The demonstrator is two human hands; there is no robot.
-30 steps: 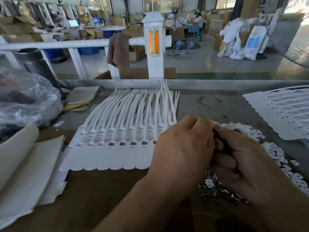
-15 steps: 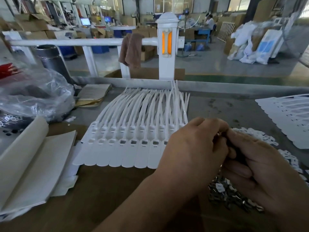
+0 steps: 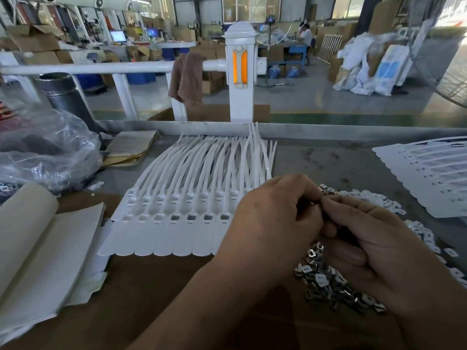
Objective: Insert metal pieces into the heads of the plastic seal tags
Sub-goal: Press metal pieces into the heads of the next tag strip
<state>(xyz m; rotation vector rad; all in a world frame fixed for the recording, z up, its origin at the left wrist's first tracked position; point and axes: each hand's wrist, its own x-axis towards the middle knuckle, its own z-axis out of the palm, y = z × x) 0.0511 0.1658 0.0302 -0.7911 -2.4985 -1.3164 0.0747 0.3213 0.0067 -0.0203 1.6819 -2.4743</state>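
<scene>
A row of white plastic seal tags [image 3: 177, 210] lies fanned on the table, heads toward me; several heads on the right show dark metal inside, the leftmost look white. My left hand [image 3: 273, 218] and my right hand [image 3: 371, 243] meet fingertip to fingertip above the table, right of the row. Both have curled fingers pinching something small and dark between them; the item itself is mostly hidden. Below the hands lies a pile of metal pieces [image 3: 336, 286]. My left hand covers the row's right end.
Small white plastic caps [image 3: 384, 200] are scattered behind and right of my hands. A second sheet of white tags [image 3: 434, 173] lies at far right. Folded paper [image 3: 38, 248] and a clear plastic bag [image 3: 45, 152] sit left. A white rail [image 3: 101, 68] and post stand behind.
My hands stay joined, fingertips working together, with hardly any shift on the table. The camera has turned slightly, so the tag row sits further right in view.
</scene>
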